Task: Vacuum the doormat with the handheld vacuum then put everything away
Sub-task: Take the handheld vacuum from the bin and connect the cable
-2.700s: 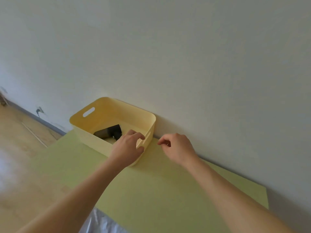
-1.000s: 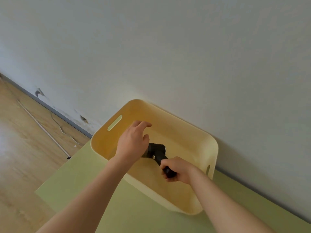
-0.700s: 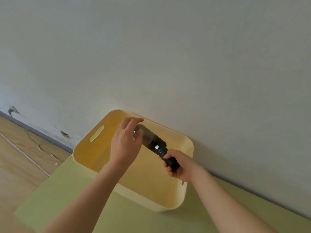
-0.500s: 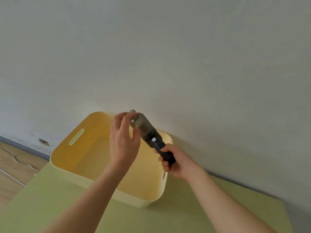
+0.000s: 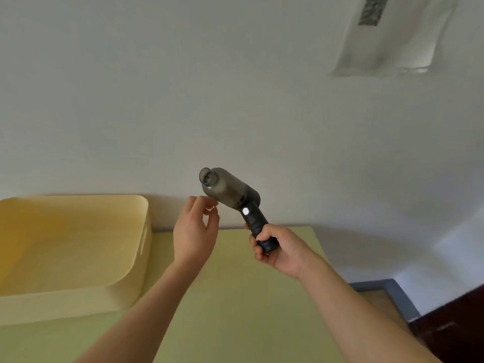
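Vacuum [image 5: 230, 192] was held up above the mat [image 5: 235, 310], its handle gripped in the right hand [image 5: 277, 248]. The left hand [image 5: 195, 231] hung loosely curled just beside its body, holding nothing. The bin [image 5: 141, 244] sat on the mat. Vacuuming seemingly hadn't begun; cleaning and stowing remained.

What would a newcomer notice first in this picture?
The dark handheld vacuum stands out, held up in the middle before the white wall, its handle gripped by the right hand. The left hand hovers just beside its grey body, fingers loosely curled, holding nothing. At the left, a yellow bin stands on the green mat.
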Available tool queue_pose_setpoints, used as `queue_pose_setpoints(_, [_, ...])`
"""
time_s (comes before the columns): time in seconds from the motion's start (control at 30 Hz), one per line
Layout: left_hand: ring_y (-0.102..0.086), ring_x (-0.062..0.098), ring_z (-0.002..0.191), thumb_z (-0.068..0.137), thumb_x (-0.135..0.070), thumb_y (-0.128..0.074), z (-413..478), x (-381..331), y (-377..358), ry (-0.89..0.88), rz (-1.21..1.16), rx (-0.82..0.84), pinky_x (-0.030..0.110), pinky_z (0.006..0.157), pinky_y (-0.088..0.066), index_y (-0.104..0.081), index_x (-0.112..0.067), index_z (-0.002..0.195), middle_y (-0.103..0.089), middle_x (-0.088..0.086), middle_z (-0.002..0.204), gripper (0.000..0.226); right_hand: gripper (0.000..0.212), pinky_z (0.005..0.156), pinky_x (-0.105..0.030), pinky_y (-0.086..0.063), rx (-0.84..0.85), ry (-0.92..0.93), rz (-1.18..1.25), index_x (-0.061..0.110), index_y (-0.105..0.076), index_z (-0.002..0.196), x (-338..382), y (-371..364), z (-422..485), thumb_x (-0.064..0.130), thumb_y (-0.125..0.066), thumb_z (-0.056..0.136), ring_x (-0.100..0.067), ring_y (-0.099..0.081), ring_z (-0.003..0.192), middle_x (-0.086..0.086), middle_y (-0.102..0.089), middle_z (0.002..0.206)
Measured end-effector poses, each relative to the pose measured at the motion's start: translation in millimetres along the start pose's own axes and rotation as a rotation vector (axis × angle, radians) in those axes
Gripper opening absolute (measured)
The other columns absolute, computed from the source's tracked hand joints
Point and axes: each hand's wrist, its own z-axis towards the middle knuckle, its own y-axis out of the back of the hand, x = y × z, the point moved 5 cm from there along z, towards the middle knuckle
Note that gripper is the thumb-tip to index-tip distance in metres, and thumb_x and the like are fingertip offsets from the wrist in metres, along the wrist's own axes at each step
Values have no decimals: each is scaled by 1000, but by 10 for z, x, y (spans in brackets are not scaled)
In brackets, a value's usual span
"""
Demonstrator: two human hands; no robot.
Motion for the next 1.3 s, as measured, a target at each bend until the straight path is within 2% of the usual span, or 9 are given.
queue_pose_setpoints(0.23, [-55, 6, 76, 90, -14, -54, -988, -1037, -1114, -90, -11, 285, 28, 65, -48, -61, -19, 95, -55, -13, 95, 10, 19, 47, -20, -42, -181, 67, 19, 6, -64, 102, -230, 1506, -1200, 5, -53, 87, -11, -45, 46, -3, -53, 63])
queue_pose_setpoints(0.27, [-56, 8, 77, 89, -13, -54, -1347, -1388, -1484, -107, -27, 361, 28, 66, -48, -62, -20, 95, -54, -12, 95, 11, 19, 47, -20, -42, -241, 92, 57, 5, -64, 104, -349, 1989, -1599, 8, -57, 87, -10, -46, 47, -4, -54, 64])
queue_pose_setpoints(0.47, [-56, 10, 82, 89, -14, -57, -2393, -2105, -2471, -158, -21, 682, 25, 71, -43, -66, -17, 98, -54, -7, 99, 13, 44, 44, -19, -44, -412, 135, 244, 5, -69, 108, -746, 3225, -2612, 44, -62, 89, -9, -55, 52, -2, -60, 66])
queue_pose_setpoints(0.57, [-61, 13, 88, 90, -21, -58, -2924, -2427, -2885, -169, 7, 811, 24, 71, -43, -66, -20, 99, -56, -5, 106, 12, 42, 42, -22, -43, -560, 110, 334, 9, -69, 97, -1054, 3869, -3084, 50, -63, 86, -12, -54, 52, -3, -60, 64])
queue_pose_setpoints(0.63, [-62, 14, 89, 90, -24, -58, -3153, -2591, -3089, -204, 22, 871, 25, 71, -46, -67, -21, 99, -57, -5, 107, 13, 47, 43, -24, -44, -632, 104, 390, 9, -67, 107, -1219, 4208, -3321, 51, -66, 84, -13, -54, 55, -5, -62, 71])
queue_pose_setpoints(0.7, [-62, 13, 89, 91, -25, -57, -3347, -2759, -3272, -233, 35, 924, 25, 71, -46, -67, -21, 100, -55, -6, 106, 14, 53, 43, -24, -45, -705, 97, 431, 10, -65, 118, -1383, 4531, -3507, 50, -67, 84, -13, -55, 57, -5, -64, 81])
queue_pose_setpoints(0.8, [-61, 11, 87, 91, -24, -56, -3569, -2936, -3543, -276, 55, 1000, 24, 73, -45, -67, -21, 100, -53, -7, 104, 14, 59, 41, -23, -46, -768, 73, 504, 8, -62, 125, -1621, 4875, -3658, 52, -65, 85, -12, -55, 54, -4, -61, 74])
queue_pose_setpoints(1.13, [-62, 11, 90, 91, -23, -53, -4249, -3200, -4793, -354, 88, 1222, 33, 84, -52, -64, -26, 103, -58, -8, 108, 16, 60, 42, -22, -40, -860, 0, 622, 4, -61, 122, -2072, 5920, -3787, 54, -57, 90, -11, -49, 42, -5, -54, 61])
queue_pose_setpoints(1.3, [-60, 10, 93, 93, -23, -53, -4327, -3285, -5714, -356, 101, 1222, 24, 77, -47, -65, -25, 106, -59, -8, 110, 18, 62, 40, -24, -42, -913, -23, 653, 7, -59, 127, -2177, 6797, -3636, 55, -61, 87, -13, -53, 46, -6, -56, 66])
